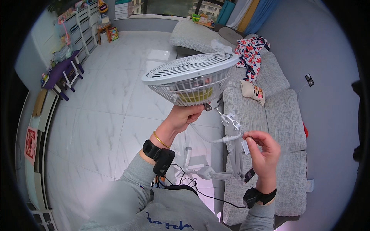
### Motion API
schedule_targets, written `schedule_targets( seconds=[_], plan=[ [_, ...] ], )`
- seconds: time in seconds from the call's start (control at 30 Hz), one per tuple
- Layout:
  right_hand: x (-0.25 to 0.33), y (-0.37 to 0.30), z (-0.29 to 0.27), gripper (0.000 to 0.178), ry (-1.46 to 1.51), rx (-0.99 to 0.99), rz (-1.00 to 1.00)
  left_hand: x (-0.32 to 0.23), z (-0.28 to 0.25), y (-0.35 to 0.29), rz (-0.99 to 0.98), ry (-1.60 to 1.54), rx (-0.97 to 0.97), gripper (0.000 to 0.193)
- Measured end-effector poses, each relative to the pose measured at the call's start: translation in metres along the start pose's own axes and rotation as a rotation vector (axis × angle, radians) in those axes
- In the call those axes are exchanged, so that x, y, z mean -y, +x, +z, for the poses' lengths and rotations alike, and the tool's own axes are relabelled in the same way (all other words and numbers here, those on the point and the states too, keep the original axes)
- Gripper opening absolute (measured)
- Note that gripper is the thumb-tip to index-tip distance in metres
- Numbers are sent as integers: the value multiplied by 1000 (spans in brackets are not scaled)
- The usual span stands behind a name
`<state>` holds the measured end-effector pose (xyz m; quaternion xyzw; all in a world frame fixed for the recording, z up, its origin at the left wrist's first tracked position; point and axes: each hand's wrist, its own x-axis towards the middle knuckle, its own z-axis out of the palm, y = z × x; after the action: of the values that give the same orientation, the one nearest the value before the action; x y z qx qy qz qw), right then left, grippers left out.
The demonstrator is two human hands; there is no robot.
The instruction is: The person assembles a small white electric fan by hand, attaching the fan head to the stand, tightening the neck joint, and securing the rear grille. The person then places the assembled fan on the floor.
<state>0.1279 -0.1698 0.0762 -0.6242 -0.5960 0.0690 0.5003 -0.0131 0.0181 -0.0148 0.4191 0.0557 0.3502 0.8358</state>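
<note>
My left hand (184,115) is closed under the narrow bottom of a white wire-caged lamp head (192,71), holding it up with its broad round grille tilted upward. Something yellowish shows through the cage. A small dark metal bracket (208,107) sticks out beside my left fingers. Just right of it, apart from it, stands the bare upper end of a white jointed stand arm (231,125). My right hand (265,150) is beside that arm, thumb and fingertips pinched on a small metal piece (249,138), too small to name. A white tag (245,147) hangs by the arm.
The stand's pale base (192,167) is on the marbled floor (96,142), near my body. Black cables (196,188) run across my front. A grey sofa (285,127) with a cushion (252,92) lines the right side. At the far left is a purple table (61,71).
</note>
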Motion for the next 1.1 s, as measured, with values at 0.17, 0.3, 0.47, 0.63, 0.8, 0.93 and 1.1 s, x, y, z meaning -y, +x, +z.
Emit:
schedule_targets(
  seconds=[0.17,0.3,0.47,0.63,0.8,0.93,1.1],
  plan=[
    [-1,6,11,11,22,-6,51,6,-11,5,-24,-37,24,11],
    [-3,11,19,10,28,-26,71,6,-12,12,-32,-1,58,10],
    [-4,13,23,10,68,-44,118,7,-15,20,-69,-2,37,7],
    [-3,14,23,10,33,-41,117,8,-18,22,-82,9,78,6],
    [-3,14,24,10,37,-50,115,5,-17,17,-98,58,56,10],
    [-1,16,26,11,-14,-47,94,0,-15,14,-81,90,50,11],
    [-1,23,32,14,-291,9,-152,1,-18,11,-43,239,69,9]
  ],
)
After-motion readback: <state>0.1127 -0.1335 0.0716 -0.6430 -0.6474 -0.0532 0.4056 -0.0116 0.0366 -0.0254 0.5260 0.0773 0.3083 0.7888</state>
